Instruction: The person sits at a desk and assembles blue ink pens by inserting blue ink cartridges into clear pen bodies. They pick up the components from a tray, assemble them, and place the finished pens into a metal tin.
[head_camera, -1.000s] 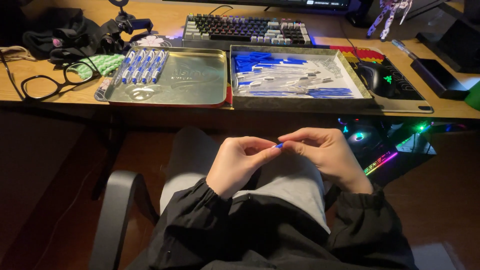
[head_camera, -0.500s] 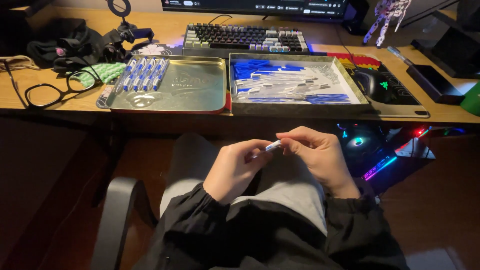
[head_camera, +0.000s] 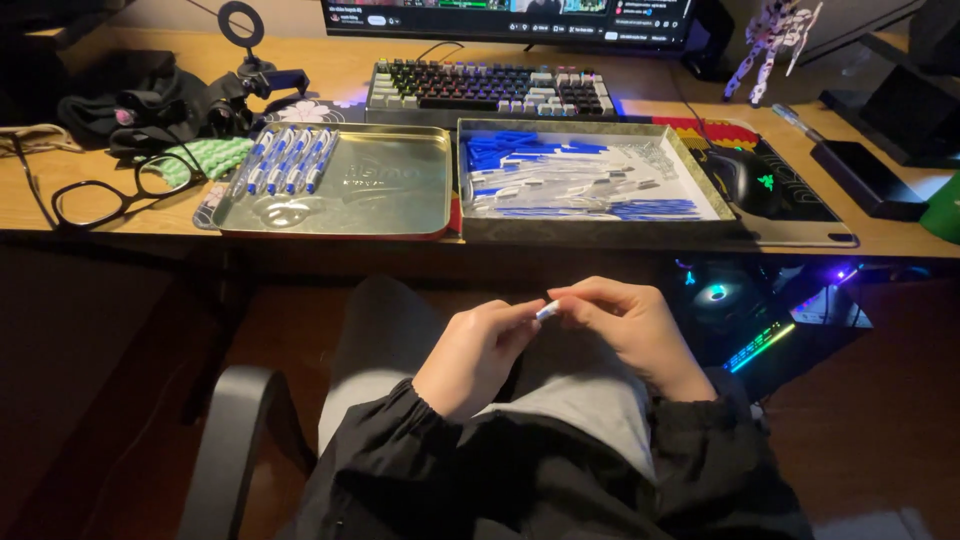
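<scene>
Over the lap, near the desk edge, the left hand (head_camera: 478, 352) and right hand (head_camera: 622, 325) pinch a small white pen part (head_camera: 547, 309) between fingertips, steadying both ends. Beyond lie a gold metal tray (head_camera: 390, 190) holding assembled blue pens (head_camera: 287, 160) and a grey box (head_camera: 590, 228) of loose pieces.

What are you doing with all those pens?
A seated person holds a small pen part over their lap, left hand and right hand both pinching it. On the desk, a metal tray holds a row of blue pens. A second tray holds loose pen parts.
</scene>
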